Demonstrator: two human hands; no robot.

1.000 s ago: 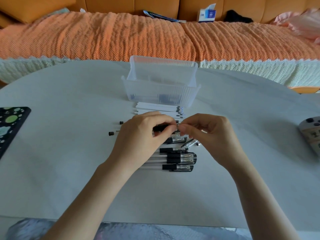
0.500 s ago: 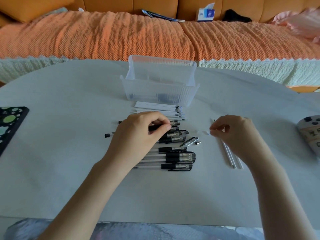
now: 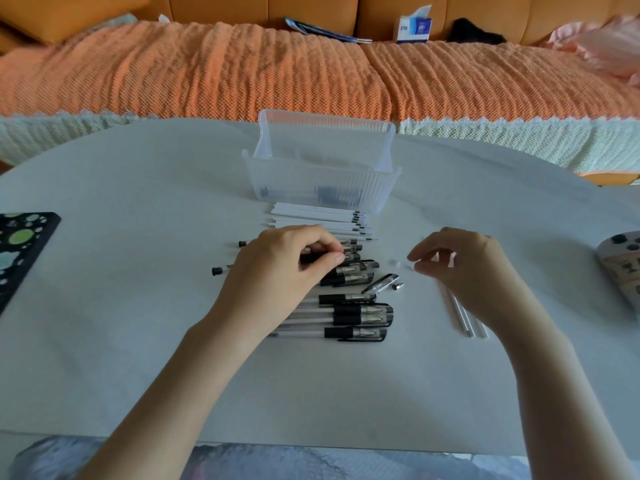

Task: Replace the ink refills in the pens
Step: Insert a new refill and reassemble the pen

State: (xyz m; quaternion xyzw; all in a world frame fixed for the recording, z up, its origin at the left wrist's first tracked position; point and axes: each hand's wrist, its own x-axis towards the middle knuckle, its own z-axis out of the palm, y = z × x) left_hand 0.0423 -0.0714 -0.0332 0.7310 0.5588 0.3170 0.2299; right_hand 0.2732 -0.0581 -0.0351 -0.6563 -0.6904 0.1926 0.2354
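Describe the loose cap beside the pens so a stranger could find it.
Start at the clear box at the far middle of the table, then come nearer past the white refills to the pile of pens. At the pile's right edge lies the loose cap: it slants steeply, on no pen.

Left hand (image 3: 280,268) fingers curled, seemingly pinching a pen (image 3: 311,259), right hand (image 3: 464,268) loosely curled, palm down

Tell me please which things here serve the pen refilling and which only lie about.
For the job: clear plastic pens with black caps, one in the grip of the left hand; stacked thin white refill tubes; loose white tubes by the right hand; clear ribbed plastic box.

Lying about: grey game controller; black pad with green spots; blue-and-white tissue box.
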